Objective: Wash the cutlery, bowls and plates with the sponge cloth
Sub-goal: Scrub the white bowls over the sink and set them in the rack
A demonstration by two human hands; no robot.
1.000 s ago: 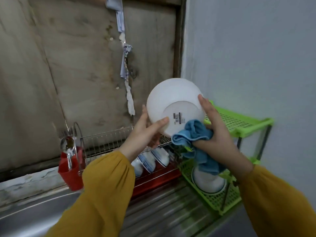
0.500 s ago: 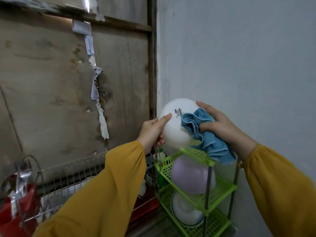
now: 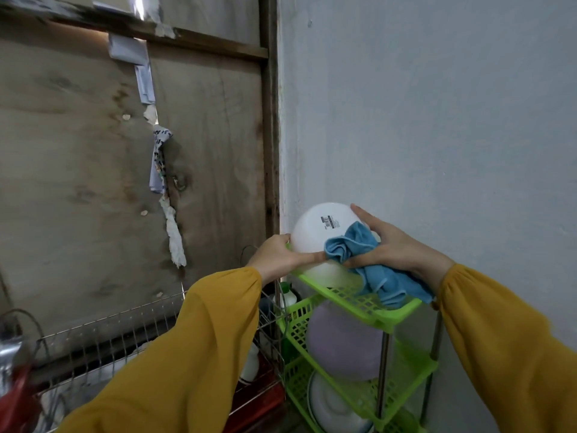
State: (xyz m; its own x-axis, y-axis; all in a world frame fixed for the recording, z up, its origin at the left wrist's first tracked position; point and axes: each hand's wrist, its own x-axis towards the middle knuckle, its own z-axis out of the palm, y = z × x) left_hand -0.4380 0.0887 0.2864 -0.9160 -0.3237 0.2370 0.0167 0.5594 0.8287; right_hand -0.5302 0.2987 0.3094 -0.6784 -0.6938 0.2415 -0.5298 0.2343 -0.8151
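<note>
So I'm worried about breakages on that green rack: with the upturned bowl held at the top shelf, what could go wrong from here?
The blue cloth is bunched between the right hand and the white bowl, so that hold may slip. The cloth's tail hangs over the top shelf; the rim could land on it and sit tilted.

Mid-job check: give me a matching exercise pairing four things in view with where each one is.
1 white bowl
2 blue cloth
3 purple bowl
4 wire rack

A middle shelf of the green rack
B in the right hand
C upside down, left hand at its rim
D left of the green rack

Pairs: 1-C, 2-B, 3-A, 4-D
</note>
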